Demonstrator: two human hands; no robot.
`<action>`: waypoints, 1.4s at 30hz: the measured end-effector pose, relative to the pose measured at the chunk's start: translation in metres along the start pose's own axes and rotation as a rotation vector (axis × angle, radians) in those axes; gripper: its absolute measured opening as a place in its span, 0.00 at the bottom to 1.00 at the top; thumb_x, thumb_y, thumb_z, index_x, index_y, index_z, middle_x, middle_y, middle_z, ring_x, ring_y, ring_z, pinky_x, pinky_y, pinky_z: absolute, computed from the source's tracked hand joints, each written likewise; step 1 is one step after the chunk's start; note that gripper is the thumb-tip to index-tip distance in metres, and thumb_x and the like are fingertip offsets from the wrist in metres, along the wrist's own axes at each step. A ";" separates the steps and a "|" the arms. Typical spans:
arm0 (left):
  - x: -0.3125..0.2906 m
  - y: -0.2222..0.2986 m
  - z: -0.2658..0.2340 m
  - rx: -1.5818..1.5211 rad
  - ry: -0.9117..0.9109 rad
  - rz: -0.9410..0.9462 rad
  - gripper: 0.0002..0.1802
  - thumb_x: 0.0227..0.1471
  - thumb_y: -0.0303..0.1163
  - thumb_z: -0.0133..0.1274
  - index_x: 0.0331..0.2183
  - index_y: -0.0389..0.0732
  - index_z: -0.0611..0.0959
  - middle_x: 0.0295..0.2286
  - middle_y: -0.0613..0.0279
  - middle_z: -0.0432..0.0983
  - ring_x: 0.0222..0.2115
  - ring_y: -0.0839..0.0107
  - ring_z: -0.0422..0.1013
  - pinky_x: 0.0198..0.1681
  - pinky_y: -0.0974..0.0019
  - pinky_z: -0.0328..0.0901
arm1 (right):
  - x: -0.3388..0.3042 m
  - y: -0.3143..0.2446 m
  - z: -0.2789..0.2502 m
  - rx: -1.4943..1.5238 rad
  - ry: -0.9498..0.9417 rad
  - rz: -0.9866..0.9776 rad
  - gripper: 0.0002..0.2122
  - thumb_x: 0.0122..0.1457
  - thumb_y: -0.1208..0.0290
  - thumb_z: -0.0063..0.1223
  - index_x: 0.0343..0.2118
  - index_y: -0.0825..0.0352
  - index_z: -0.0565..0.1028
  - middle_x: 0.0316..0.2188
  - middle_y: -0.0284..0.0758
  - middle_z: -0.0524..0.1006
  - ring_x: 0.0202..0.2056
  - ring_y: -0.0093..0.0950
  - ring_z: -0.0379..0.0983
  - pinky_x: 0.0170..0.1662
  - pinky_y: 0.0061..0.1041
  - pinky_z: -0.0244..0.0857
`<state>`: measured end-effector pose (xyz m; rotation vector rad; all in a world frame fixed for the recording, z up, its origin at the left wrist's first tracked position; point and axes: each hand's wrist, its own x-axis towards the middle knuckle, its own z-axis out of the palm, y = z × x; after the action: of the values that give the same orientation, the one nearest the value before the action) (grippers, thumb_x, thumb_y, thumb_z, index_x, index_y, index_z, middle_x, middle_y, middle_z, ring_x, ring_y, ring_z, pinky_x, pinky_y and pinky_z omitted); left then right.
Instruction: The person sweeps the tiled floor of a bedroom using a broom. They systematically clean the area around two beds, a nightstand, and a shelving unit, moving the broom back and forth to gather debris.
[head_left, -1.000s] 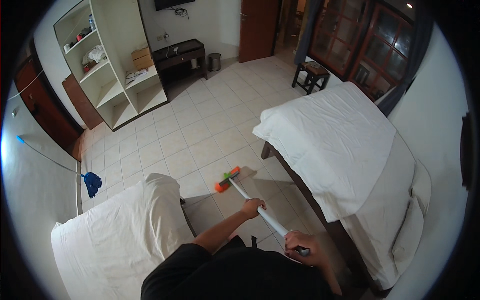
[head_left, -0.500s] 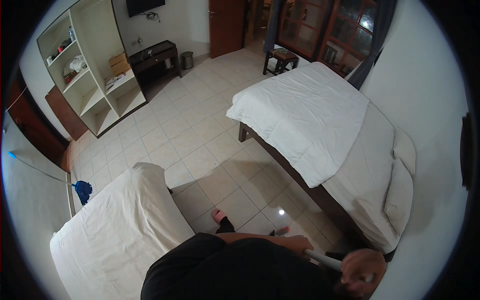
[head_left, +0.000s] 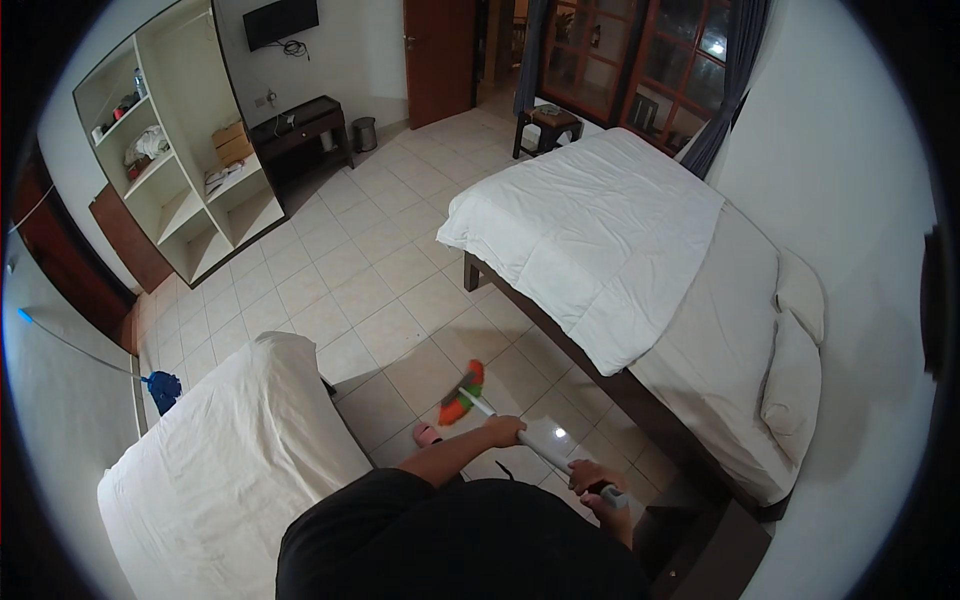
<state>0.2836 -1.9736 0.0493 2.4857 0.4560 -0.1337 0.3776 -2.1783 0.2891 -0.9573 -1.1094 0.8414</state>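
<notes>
Both of my hands are wrapped round the white handle of a broom (head_left: 545,443). My left hand (head_left: 504,431) grips it lower down, closer to the head. Near the upper end, my right hand (head_left: 597,482) is closed round the handle, whose tip pokes out past the fingers. The broom's bristles (head_left: 462,393), orange, green and grey, are over the tiled floor (head_left: 400,330) between the two beds; I cannot tell whether they touch it. A pink slipper (head_left: 427,434) on my foot shows just beside the bristles.
A bed with a white duvet (head_left: 590,240) stands on the right, a white-covered bed (head_left: 220,460) at the near left. A dark cabinet (head_left: 700,550) is close on my right. A blue mop (head_left: 163,390) leans at the left wall. Open shelves (head_left: 180,150) and a bin (head_left: 364,134) stand farther off.
My hands and the broom have swung left and forward from the lower right. The broom head has come into view on the floor. The view has shifted slightly.
</notes>
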 end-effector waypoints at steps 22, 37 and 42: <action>0.034 0.098 -0.006 -0.207 -0.227 0.314 0.21 0.39 0.50 0.54 0.24 0.41 0.78 0.25 0.52 0.74 0.29 0.55 0.71 0.30 0.57 0.63 | -0.010 -0.062 -0.038 -0.030 0.339 -0.202 0.10 0.49 0.70 0.55 0.19 0.69 0.68 0.15 0.37 0.70 0.17 0.26 0.66 0.19 0.23 0.62; 0.001 0.081 -0.021 -0.130 0.190 0.030 0.13 0.39 0.44 0.55 0.25 0.47 0.77 0.26 0.60 0.74 0.31 0.58 0.71 0.32 0.55 0.63 | -0.008 -0.070 -0.022 -0.213 0.306 -0.158 0.10 0.49 0.69 0.54 0.17 0.67 0.67 0.15 0.36 0.70 0.16 0.25 0.66 0.26 0.27 0.63; 0.022 0.154 -0.044 -0.329 0.049 0.467 0.15 0.41 0.46 0.55 0.22 0.44 0.78 0.20 0.54 0.73 0.24 0.55 0.71 0.27 0.57 0.63 | 0.038 -0.146 -0.003 -0.340 0.116 -0.250 0.13 0.46 0.65 0.57 0.15 0.69 0.70 0.10 0.32 0.68 0.15 0.23 0.66 0.20 0.21 0.57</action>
<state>0.3578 -2.0584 0.1647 2.2035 -0.0882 0.1765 0.4007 -2.1974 0.4373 -1.1038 -1.2632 0.3954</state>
